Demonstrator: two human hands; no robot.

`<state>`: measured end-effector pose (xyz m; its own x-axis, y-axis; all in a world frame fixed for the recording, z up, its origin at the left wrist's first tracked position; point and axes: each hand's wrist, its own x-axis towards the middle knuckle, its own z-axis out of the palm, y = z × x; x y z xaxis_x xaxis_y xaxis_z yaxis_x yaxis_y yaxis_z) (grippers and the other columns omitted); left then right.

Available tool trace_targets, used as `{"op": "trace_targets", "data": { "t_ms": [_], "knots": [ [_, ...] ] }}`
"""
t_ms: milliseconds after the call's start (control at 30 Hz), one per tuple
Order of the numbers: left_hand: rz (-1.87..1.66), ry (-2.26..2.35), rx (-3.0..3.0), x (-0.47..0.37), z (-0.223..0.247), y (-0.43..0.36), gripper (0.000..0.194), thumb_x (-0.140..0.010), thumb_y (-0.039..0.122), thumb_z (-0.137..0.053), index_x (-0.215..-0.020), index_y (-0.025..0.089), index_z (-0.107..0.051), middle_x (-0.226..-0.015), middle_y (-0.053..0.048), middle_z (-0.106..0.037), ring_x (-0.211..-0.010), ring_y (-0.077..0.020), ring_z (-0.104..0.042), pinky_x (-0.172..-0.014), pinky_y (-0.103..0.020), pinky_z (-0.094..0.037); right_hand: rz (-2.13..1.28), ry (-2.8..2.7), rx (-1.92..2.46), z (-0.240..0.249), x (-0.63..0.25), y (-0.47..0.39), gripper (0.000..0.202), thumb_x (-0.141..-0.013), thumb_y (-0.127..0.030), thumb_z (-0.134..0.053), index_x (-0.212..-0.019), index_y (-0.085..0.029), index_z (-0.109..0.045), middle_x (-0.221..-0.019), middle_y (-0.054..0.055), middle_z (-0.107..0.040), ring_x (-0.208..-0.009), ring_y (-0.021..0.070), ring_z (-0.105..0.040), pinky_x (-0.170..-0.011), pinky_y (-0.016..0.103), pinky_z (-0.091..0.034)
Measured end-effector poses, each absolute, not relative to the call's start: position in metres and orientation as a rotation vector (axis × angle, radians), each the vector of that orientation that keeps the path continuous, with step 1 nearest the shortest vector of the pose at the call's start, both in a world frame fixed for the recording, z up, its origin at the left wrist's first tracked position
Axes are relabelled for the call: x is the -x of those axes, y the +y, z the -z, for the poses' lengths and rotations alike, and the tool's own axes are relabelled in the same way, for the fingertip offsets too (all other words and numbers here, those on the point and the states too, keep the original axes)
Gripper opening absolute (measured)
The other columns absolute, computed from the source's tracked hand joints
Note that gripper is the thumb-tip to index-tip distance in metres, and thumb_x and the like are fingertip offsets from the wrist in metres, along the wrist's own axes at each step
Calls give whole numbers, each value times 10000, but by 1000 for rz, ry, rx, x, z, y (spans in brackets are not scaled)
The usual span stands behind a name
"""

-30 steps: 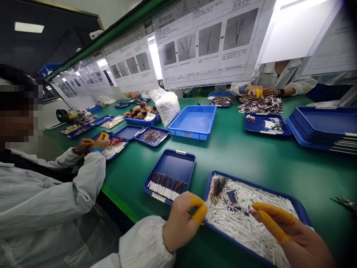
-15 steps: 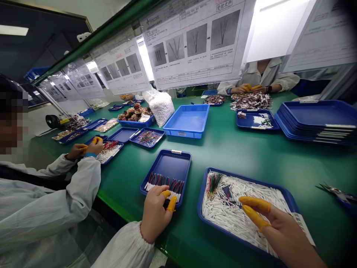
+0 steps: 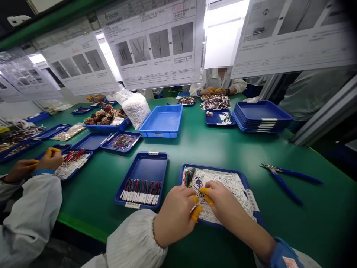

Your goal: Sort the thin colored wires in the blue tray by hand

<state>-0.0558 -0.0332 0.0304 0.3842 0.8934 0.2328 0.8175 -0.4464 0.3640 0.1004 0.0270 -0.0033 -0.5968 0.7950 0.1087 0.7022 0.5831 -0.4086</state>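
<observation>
My left hand (image 3: 178, 212), with yellow finger cots on thumb and forefinger, is over the near left corner of a blue tray (image 3: 247, 180) of white sleeves (image 3: 228, 182). Its fingers are curled, with thumb and forefinger tips a little apart. My right hand (image 3: 223, 199), also in yellow cots, reaches into the same tray, thumb and forefinger close together at the sleeves; anything between them is too small to make out. A bundle of red, green and black wires (image 3: 189, 176) lies in the tray's far left corner. Left of it, another blue tray (image 3: 147, 165) holds a row of white-sleeved wires (image 3: 141, 191).
Blue-handled pliers (image 3: 281, 173) lie open at right. Behind stand a light blue bin (image 3: 160, 123), a bag of white pieces (image 3: 136, 109) and stacked blue trays (image 3: 262, 115). A co-worker's hands (image 3: 41, 163) work at left; another person (image 3: 220, 83) sits opposite. Instruction sheets (image 3: 156, 48) hang overhead.
My left hand has left the row of sleeved wires and moved right, over the sleeve tray. My right thumb and forefinger have come closer together among the sleeves. The view has turned right.
</observation>
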Motion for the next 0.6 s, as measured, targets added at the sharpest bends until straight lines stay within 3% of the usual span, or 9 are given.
{"op": "trace_targets", "data": {
  "t_ms": [100,267,433,600],
  "knots": [
    [-437,1509,-2522,41,-27,-18,126,-731,116,-507,-675,151,-616,-753,-54,-625,-709,-192,-532,-665,-341,-433,-634,-2417,1229,1,-105,29,325,-644,36,-405,-738,-166,-642,-756,67,-587,-732,203,-541,-659,312,-451],
    [-409,1469,-2520,34,-13,-2,144,-721,84,-501,-653,152,-608,-766,-45,-632,-723,-188,-526,-683,-332,-428,-773,-2204,1250,3,-121,37,309,-688,5,-403,-789,-159,-644,-774,70,-599,-693,192,-564,-617,305,-466],
    [-482,1485,-2441,35,-6,-1,126,-756,110,-500,-724,154,-613,-851,-50,-636,-755,-198,-526,-709,-356,-429,-793,-2035,1314,5,-133,39,264,-714,-62,-442,-857,-184,-627,-791,64,-610,-700,207,-581,-626,348,-493],
    [-641,1466,-2368,34,-6,-5,129,-758,122,-505,-791,160,-624,-894,-69,-621,-775,-205,-521,-709,-365,-429,-933,-1737,1338,12,-138,39,133,-694,-127,-519,-776,-197,-595,-738,31,-616,-706,203,-611,-676,360,-524]
  ]
}}
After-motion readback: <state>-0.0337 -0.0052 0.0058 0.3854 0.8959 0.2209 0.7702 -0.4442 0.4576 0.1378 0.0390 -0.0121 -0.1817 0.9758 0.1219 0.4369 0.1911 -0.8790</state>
